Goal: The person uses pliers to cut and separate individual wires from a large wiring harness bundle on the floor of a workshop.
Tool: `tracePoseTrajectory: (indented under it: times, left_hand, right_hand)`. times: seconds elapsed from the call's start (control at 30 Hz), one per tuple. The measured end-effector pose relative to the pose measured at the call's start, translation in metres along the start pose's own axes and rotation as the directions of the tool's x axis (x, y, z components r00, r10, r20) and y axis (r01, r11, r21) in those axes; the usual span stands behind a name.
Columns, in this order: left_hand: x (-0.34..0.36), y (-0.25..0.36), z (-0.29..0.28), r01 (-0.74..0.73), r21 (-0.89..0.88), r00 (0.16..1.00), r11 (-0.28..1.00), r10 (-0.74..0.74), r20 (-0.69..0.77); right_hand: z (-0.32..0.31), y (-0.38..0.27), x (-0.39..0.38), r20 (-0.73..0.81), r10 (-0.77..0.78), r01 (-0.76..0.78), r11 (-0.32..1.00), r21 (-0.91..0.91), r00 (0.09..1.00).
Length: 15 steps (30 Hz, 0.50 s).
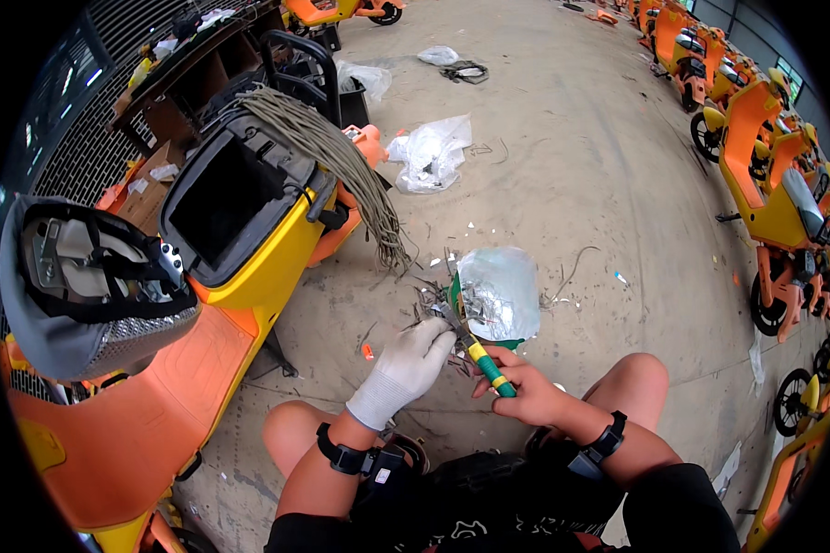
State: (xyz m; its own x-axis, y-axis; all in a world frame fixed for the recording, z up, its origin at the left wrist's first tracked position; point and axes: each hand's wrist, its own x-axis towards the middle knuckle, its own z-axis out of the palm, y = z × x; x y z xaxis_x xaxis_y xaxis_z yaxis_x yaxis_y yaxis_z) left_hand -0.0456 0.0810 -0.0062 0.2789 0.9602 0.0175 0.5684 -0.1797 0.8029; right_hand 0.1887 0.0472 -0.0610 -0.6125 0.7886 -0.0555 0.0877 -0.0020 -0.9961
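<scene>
Evidently light and stiff, the green-and-yellow-handled cutting pliers (478, 355) sit clamped by their grips in the bare right hand (524, 387), while the white-gloved left hand (410, 364) pinches thin, springy wire scraps (431, 304).

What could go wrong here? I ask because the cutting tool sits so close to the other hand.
1. The gloved left hand pinches the thin wires right at the cutter's head, so a slip might nip a fingertip.
2. The right hand is bare; sharp wire ends could scratch it.
3. Cut scraps litter the concrete floor near the bare knees, and the hanging cable bundle could snag.
</scene>
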Motion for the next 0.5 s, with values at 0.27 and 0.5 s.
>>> tracePoseTrajectory:
  times: [0.27,0.5]
  left_hand:
    - [0.002,0.001,0.001,-0.024,0.001,0.998,1.000,0.024,0.064]
    - [0.005,0.004,-0.001,0.025,-0.006,0.998,1.000,-0.025,0.053]
  right_hand:
    - [-0.003,-0.004,0.001,0.004,0.024,-0.025,0.999,0.046,1.000]
    - [-0.010,-0.004,0.005,-0.010,0.018,-0.019,0.999,-0.050,1.000]
